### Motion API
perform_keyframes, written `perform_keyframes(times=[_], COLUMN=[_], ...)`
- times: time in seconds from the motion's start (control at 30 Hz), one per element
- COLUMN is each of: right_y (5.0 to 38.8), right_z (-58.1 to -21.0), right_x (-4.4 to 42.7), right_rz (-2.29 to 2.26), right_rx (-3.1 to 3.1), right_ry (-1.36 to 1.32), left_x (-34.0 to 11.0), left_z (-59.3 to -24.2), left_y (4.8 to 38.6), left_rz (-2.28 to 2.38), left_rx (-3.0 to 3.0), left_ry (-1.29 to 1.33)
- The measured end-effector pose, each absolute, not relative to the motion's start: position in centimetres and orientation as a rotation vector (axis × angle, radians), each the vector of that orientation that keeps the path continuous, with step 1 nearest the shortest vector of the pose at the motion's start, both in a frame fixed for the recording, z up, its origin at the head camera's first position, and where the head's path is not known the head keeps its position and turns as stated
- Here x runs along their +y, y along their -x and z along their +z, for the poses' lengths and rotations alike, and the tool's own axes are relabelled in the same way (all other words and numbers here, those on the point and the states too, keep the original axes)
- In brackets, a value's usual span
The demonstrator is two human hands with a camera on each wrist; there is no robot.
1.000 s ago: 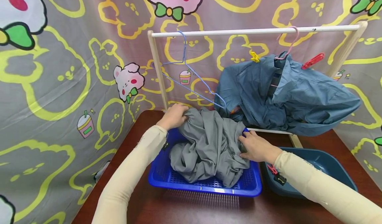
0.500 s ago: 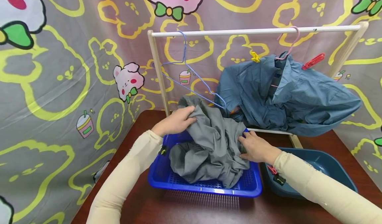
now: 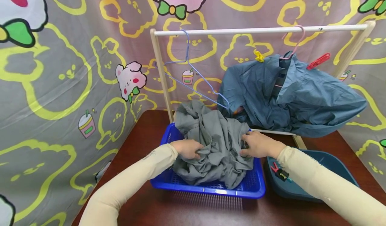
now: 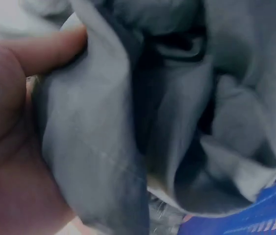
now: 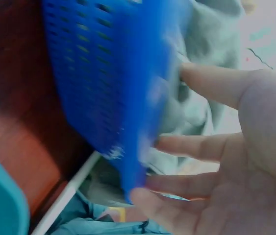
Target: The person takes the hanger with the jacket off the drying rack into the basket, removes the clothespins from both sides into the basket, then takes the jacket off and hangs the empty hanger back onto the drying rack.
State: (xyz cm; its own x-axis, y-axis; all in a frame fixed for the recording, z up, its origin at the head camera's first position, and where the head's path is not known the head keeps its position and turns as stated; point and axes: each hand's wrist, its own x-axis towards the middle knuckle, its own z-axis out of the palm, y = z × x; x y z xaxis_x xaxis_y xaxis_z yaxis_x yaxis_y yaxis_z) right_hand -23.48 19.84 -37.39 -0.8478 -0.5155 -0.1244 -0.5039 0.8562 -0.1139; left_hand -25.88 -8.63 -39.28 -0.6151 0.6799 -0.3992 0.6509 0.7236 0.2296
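Observation:
A crumpled grey garment [image 3: 221,142] lies heaped in a blue plastic basket [image 3: 211,190], its far end draped over the basket's back left. My left hand [image 3: 189,149] pinches a fold of the cloth near the middle of the heap; in the left wrist view the thumb [image 4: 54,49] presses on that grey fold. At the heap's right side is my right hand [image 3: 260,145]. In the right wrist view its fingers [image 5: 191,147] are spread and fairly straight beside the basket's rim [image 5: 150,98], with fingertips close to the rim and the grey cloth.
A white-barred rack [image 3: 229,31] stands behind, holding a bare blue hanger [image 3: 205,82] and a blue garment [image 3: 313,92] on a pink hanger [image 3: 297,42], with a yellow clip [image 3: 258,56] and a red clip [image 3: 319,61]. A dark teal basin [image 3: 322,172] containing clips [image 3: 280,173] stands right.
My left hand has moved from the garment's far left end down toward the middle of the heap, gripping a fold there. The far left end now lies loose. My right hand has barely moved.

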Motion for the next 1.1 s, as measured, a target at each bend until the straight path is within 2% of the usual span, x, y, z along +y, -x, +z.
perform_keyframes(times=[0.1,0.43,0.67,0.87,1.1], right_y=[24.7,28.6,29.6,30.6,31.4], right_z=[-36.3,-35.1,-35.5,-36.5,-37.4], right_x=[19.6,17.4,14.8,13.8,14.0], right_rz=[-0.271,-0.717,-0.61,-0.411,-0.287], right_rx=[2.848,2.755,2.817,2.922,3.065], right_ry=[0.712,0.294,0.29,0.362,0.492], left_x=[-8.6,-10.6,-11.4,-13.2,-14.1], left_z=[-39.5,-36.9,-36.3,-34.7,-36.6], left_y=[26.0,27.1,27.9,30.3,33.2], left_rz=[0.062,0.246,0.329,0.515,0.451], left_rx=[2.405,2.414,2.511,2.816,2.858], left_ry=[-1.006,-1.002,-1.022,-0.778,-0.51])
